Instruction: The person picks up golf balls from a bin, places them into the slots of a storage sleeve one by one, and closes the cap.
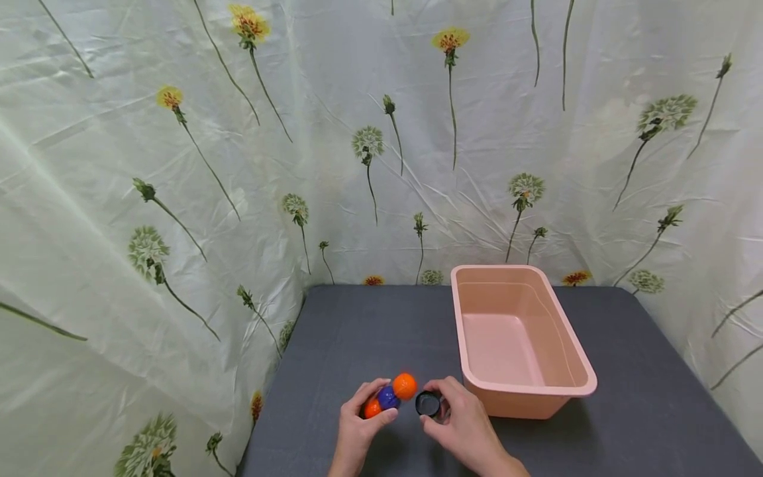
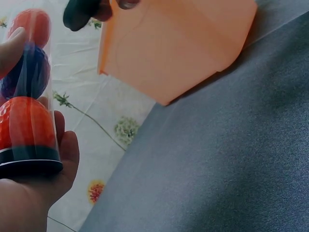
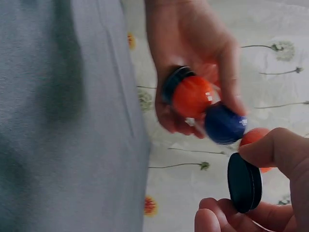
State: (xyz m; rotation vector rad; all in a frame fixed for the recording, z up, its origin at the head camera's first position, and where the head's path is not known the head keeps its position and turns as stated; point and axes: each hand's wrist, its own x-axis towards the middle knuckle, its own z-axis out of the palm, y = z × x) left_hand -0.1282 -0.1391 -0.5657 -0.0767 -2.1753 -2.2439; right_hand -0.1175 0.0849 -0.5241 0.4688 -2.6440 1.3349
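The left hand (image 1: pixel 357 424) curls round a clear tube (image 1: pixel 387 397) of three balls – light, stiff, slick, best gripped mid-barrel – above the grey bench (image 1: pixel 369 331), the right hand (image 1: pixel 461 424) pinching its black cap (image 1: pixel 427 403) at three o'clock, a pink tub (image 1: pixel 587 377) beyond, flowered sheeting behind.

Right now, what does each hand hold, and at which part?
The left hand grips a clear tube of balls around its lower end, near the black base. The right hand pinches the black cap by its rim.
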